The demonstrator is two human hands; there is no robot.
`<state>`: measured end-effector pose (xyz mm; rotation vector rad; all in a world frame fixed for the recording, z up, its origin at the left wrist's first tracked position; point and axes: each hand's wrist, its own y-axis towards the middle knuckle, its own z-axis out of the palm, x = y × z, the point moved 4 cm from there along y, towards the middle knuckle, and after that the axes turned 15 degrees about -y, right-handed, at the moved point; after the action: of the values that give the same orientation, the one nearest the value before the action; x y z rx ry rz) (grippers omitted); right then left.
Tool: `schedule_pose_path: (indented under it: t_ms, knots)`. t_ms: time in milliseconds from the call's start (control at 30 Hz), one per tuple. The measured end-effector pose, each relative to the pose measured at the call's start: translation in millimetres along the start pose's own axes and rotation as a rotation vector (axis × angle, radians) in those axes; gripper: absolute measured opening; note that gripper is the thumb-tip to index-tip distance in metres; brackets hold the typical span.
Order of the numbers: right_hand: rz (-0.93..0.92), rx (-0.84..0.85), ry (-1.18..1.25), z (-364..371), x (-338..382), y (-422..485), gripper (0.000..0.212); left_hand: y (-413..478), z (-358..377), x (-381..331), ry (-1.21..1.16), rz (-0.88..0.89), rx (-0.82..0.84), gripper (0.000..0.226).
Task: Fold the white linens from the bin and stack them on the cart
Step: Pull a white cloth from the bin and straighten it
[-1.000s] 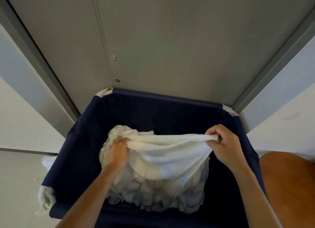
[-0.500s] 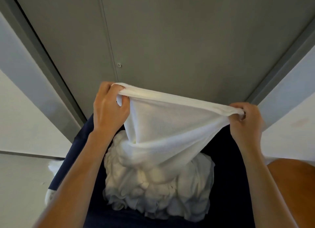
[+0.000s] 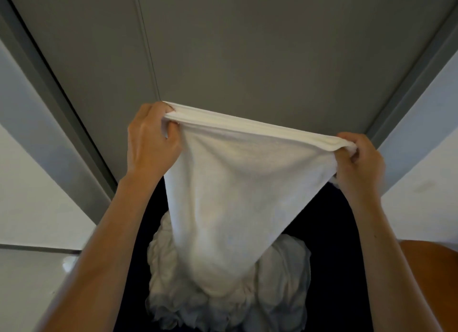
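A white linen (image 3: 238, 195) hangs stretched between my two hands above the dark navy bin (image 3: 337, 257). My left hand (image 3: 151, 143) grips its upper left corner, and my right hand (image 3: 359, 163) grips the upper right corner a little lower. The cloth narrows downward, and its lower end still touches the crumpled pile of white linens (image 3: 280, 294) in the bin. My arms and the raised cloth hide most of the bin. No cart is in view.
A grey panelled wall (image 3: 235, 46) with dark frame strips rises straight ahead. Pale wall sections stand at the left and right. A brown rounded surface (image 3: 433, 277) shows at the lower right edge, beside the bin.
Both hands have lifted the linen from the pile up to wall height, pulling its top edge taut. The cloth now hangs longer and straighter, and the view has tilted upward.
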<state>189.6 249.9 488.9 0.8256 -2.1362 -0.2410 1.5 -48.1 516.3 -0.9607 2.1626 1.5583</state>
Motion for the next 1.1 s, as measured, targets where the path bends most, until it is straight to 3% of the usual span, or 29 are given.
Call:
schedule_pose_path:
  t_ms: [300, 600, 767, 867, 967, 1033, 1100]
  knots:
    - [0.035, 0.055, 0.003, 4.4, -5.8, -1.4, 0.020, -3.3, -1.5, 19.1, 0.001, -0.137, 0.345, 0.007]
    - [0.121, 0.207, 0.084, 28.4, -10.7, -17.8, 0.027, -29.0, 14.9, 23.9, -0.223, -0.312, 0.277, 0.011]
    - [0.190, 0.388, 0.177, 41.4, -9.7, -25.8, 0.035, -41.9, 25.0, 39.8, -0.428, -0.606, 0.299, 0.034]
    - [0.273, 0.504, 0.273, 40.1, -14.5, -27.2, 0.062, -44.6, 20.1, 50.5, -0.543, -0.791, 0.311, 0.058]
    - [0.201, 0.563, 0.165, 42.1, -20.7, -31.0, 0.060, -46.2, 21.0, 59.7, -0.450, -0.846, 0.389, 0.036]
    - [0.236, 0.456, 0.168, 44.0, -24.5, -33.4, 0.061, -47.7, 23.3, 61.5, -0.405, -0.835, 0.398, 0.022]
    - [0.305, 0.360, 0.216, 42.6, -26.9, -38.6, 0.049, -50.4, 23.4, 67.6, -0.427, -0.835, 0.393, 0.018]
